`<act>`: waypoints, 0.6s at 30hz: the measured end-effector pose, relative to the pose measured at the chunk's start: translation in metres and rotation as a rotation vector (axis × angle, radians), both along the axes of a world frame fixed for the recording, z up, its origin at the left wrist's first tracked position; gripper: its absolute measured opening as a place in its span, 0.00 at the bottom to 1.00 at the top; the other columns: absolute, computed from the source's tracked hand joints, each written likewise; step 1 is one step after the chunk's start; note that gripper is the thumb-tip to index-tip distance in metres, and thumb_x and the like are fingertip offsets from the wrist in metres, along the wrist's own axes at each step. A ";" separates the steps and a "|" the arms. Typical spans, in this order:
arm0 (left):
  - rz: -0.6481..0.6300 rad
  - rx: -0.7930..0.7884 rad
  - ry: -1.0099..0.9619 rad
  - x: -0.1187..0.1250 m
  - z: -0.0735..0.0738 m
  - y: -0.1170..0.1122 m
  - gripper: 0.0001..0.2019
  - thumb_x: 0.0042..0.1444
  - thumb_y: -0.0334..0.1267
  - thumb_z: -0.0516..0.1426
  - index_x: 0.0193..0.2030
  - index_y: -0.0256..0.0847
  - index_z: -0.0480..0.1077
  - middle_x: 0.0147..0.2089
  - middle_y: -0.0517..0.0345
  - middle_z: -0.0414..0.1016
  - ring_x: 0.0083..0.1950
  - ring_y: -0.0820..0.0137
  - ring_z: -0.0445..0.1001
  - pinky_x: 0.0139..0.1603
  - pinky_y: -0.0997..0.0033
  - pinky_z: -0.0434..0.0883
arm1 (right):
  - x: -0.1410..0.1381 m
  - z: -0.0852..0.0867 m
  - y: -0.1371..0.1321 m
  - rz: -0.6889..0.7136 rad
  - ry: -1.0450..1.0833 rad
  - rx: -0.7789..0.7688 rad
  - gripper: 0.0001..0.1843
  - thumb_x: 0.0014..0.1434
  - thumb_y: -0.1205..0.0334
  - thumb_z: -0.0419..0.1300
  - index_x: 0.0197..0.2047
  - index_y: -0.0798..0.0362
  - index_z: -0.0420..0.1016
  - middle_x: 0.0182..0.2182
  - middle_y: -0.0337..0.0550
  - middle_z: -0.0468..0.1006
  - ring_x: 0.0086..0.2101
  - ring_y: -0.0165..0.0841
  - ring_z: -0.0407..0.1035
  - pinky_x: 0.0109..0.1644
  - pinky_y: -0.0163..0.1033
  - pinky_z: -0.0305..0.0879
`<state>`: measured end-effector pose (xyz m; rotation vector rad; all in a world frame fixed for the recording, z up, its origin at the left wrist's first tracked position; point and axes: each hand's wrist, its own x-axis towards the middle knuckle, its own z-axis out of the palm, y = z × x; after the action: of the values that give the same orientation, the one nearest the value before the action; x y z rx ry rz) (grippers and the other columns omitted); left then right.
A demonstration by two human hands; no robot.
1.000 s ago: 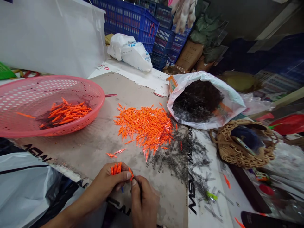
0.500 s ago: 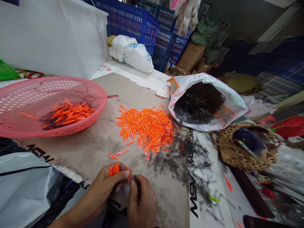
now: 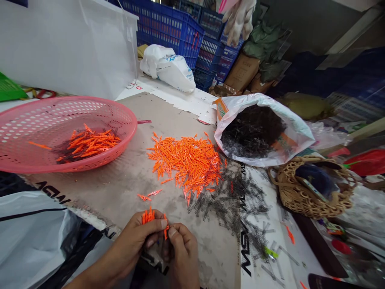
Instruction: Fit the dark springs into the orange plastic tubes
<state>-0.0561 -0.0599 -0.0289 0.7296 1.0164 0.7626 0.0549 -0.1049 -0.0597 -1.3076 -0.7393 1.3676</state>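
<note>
My left hand is closed round several small orange plastic pieces whose tips stick up from the fingers. Between its thumb and forefinger it pinches one more orange piece, held upright. Close against that piece, the fingertips of my right hand are pressed together; what they hold, if anything, is hidden. Beyond the hands lies a pile of the same orange pieces, with a couple of loose ones nearer to me. Thin dark coil springs are scattered to the right of the pile.
A pink perforated basket at left holds orange pieces with springs. An open white bag of dark springs stands at right, beside a brown woven basket. Behind are a tied white plastic bag, a white bin and blue crates.
My right hand has turned slightly, its fingertips now closer against the pinched orange piece. That piece shows more of its length below the left thumb. The view has shifted slightly.
</note>
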 end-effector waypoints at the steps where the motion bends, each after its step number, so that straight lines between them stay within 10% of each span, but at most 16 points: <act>1: -0.014 -0.032 -0.031 0.001 0.000 0.000 0.14 0.49 0.45 0.61 0.21 0.39 0.67 0.13 0.70 0.54 0.18 0.78 0.49 0.21 0.78 0.54 | 0.000 -0.001 0.001 0.009 0.128 -0.030 0.19 0.59 0.46 0.56 0.25 0.52 0.65 0.15 0.30 0.60 0.18 0.24 0.50 0.21 0.30 0.47; 9: -0.020 0.070 0.069 -0.026 0.019 0.018 0.12 0.50 0.44 0.59 0.25 0.37 0.71 0.18 0.61 0.69 0.18 0.77 0.56 0.18 0.79 0.50 | 0.007 -0.021 -0.004 -0.196 -0.371 0.176 0.22 0.58 0.43 0.58 0.36 0.53 0.81 0.23 0.41 0.77 0.22 0.29 0.66 0.25 0.32 0.64; 18: 0.378 0.819 1.033 -0.166 0.106 0.124 0.20 0.57 0.45 0.53 0.37 0.25 0.74 0.19 0.72 0.67 0.27 0.74 0.73 0.30 0.79 0.57 | 0.005 -0.029 -0.004 -0.136 -0.606 0.269 0.17 0.61 0.47 0.57 0.33 0.48 0.81 0.21 0.39 0.76 0.23 0.32 0.71 0.30 0.34 0.67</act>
<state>-0.2220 0.0640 0.0767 1.7754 1.8220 1.1824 0.0599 -0.1089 -0.0884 -1.5306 -1.1712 0.7236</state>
